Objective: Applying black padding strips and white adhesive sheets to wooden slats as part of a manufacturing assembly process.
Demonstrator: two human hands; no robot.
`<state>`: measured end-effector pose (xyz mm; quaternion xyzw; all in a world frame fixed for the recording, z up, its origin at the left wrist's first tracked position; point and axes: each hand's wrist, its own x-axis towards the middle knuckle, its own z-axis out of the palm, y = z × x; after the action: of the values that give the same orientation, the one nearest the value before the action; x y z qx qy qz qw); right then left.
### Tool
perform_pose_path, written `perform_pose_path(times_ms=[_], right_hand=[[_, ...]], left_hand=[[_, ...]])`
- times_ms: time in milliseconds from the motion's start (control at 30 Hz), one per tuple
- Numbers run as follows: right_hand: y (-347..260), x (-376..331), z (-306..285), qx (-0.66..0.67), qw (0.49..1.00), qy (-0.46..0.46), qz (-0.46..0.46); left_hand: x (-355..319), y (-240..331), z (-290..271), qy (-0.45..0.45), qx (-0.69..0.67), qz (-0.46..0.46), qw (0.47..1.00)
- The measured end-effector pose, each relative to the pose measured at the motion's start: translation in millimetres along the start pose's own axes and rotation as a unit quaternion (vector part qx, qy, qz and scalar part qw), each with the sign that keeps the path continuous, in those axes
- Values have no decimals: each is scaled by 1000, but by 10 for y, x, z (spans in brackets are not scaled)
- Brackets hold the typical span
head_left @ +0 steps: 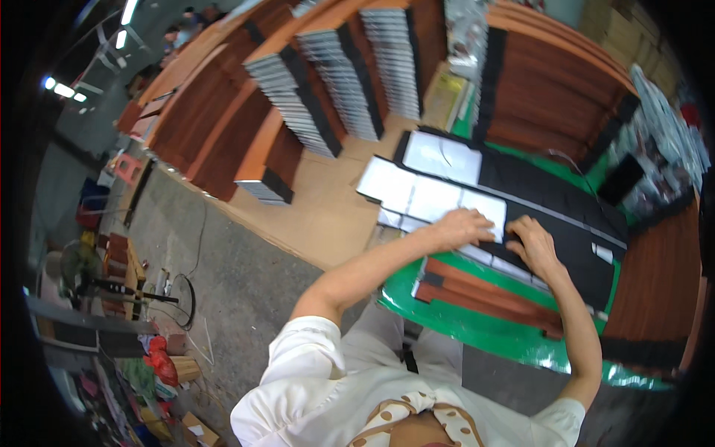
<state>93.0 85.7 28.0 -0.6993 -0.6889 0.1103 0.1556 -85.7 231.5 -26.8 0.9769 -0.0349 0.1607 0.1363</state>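
Touching a white sheet [432, 197] and a black sheet [536, 179]
Left hand [463, 229] lies on the white sheet's near edge, fingers bent, maybe to keep it flat; right hand [533, 242] is just beside it on the black sheet, fingers curled; I cannot tell if either one pinches; the black sheet lies on a green mat [402, 290]; brown boards [555, 97] stand behind, perhaps to leave room; a red bag [160, 361] hides what's inside

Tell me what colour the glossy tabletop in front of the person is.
Green; the glossy tabletop shows best in the head view.
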Motion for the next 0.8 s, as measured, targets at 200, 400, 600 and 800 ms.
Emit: perform_pose_path(times_ms=[200,400,600,800], right_hand=[[48,130,70,-32,999,-9,-21],[156,96,45,-20,999,-37,-7],[131,114,17,-55,994,-86,-29],[114,193,-41,-63,989,-122,-52]], left_hand=[[-29,-129,-45,7,12,-14,1000],[60,7,-191,-36,9,-51,998],[24,64,-173,-54,26,-62,996],[30,87,-200,-70,20,-82,994]])
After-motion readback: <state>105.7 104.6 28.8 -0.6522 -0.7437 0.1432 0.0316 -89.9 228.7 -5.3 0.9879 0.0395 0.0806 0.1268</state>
